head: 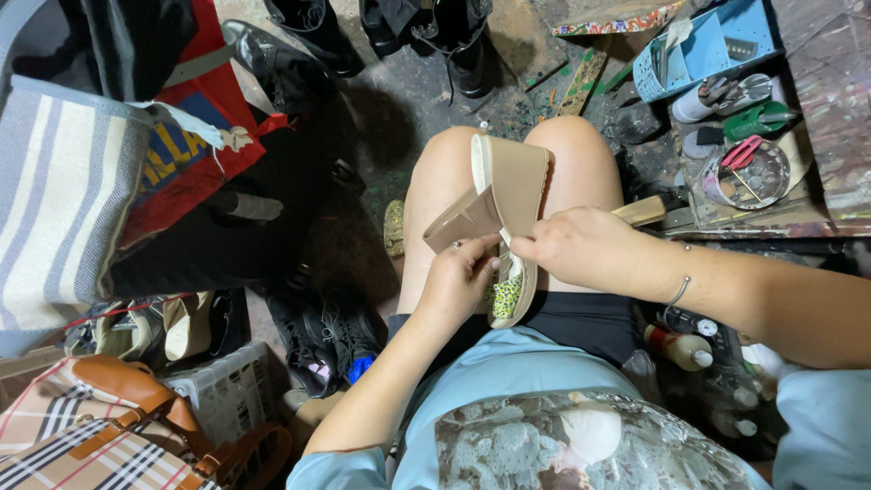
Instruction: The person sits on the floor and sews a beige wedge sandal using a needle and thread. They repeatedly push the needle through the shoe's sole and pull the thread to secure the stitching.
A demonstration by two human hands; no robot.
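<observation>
Head view: a beige wedge sandal with a tan sole [513, 195] rests sole-up on the person's bare thighs. The left hand [458, 277] pinches the peeled tan sole flap [463, 222]; the right hand [576, 245] is curled, fingers pressed on the sandal's edge. To do this well, I judge, keep the shoe braced on the lap and pull the flap evenly, close to the seam. The sandal shows a cream rim and a green-yellow patterned insole [506, 295] near the heel end.

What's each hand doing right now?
Left hand: fingers closed on the sandal's strap.
Right hand: closed on the sandal's side.
</observation>
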